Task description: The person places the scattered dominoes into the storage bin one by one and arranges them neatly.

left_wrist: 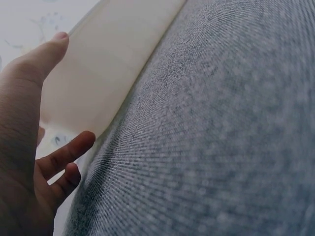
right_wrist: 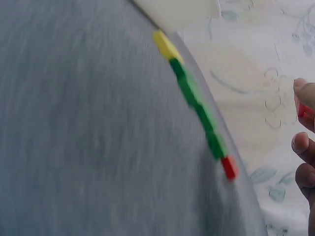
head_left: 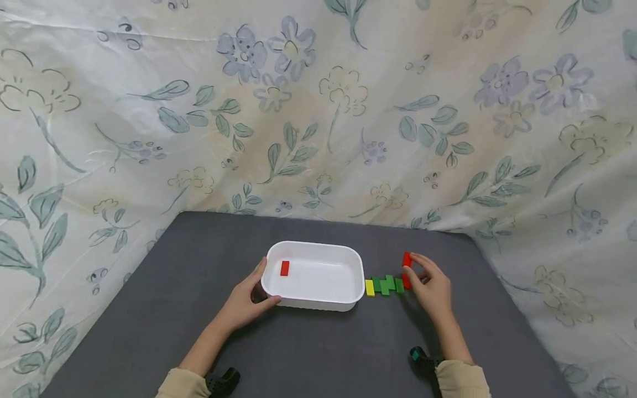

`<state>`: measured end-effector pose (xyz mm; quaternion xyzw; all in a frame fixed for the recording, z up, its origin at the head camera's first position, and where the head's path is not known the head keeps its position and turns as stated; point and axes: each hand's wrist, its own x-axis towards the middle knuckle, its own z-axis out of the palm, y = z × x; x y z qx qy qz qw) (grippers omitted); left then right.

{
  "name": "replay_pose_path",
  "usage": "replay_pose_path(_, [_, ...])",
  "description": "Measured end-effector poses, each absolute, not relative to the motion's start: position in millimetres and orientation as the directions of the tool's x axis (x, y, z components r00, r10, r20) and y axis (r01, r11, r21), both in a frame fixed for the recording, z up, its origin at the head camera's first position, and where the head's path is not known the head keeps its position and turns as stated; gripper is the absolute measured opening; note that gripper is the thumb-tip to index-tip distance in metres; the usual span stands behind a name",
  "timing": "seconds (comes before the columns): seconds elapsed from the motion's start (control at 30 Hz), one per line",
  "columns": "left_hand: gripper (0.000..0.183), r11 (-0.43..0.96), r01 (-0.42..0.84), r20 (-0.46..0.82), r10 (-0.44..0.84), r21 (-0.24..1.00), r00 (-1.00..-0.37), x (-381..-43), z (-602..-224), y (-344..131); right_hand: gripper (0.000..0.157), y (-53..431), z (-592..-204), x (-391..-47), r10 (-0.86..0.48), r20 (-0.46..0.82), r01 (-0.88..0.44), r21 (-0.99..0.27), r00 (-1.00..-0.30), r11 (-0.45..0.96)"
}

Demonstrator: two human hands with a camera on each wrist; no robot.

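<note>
My left hand holds a white plastic tub at its left end, thumb along the front corner and fingers at the left side. Inside the tub lies one red block. Between thumb and forefinger, my right hand pinches another red block, partly hidden by the fingers in the right wrist view. Below it a row of small blocks runs rightward from the tub: a yellow block, several green blocks set staggered edge to edge, and a red block at the right end.
The dark grey cloth-covered table spreads under everything. A floral curtain hangs behind its far edge and along the sides. Black wrist straps sit by both beige sleeves.
</note>
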<state>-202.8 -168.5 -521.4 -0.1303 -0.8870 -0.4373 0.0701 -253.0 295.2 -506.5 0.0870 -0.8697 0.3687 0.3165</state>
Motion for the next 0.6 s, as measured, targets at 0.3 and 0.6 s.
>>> replay_pose_path(0.3, [0.107, 0.58, 0.289, 0.233, 0.172, 0.762, -0.957, -210.2, -520.6, -171.5, 0.039, 251.1, -490.1, -262.9, 0.042, 0.57, -0.396, -0.62, -0.821, 0.677])
replay_pose_path(0.6, [0.108, 0.578, 0.273, 0.205, 0.181, 0.769, -0.962, -217.2, -518.4, -175.0, 0.039, 205.5, -482.1, -264.8, -0.004, 0.519, -0.405, -0.662, -0.855, 0.63])
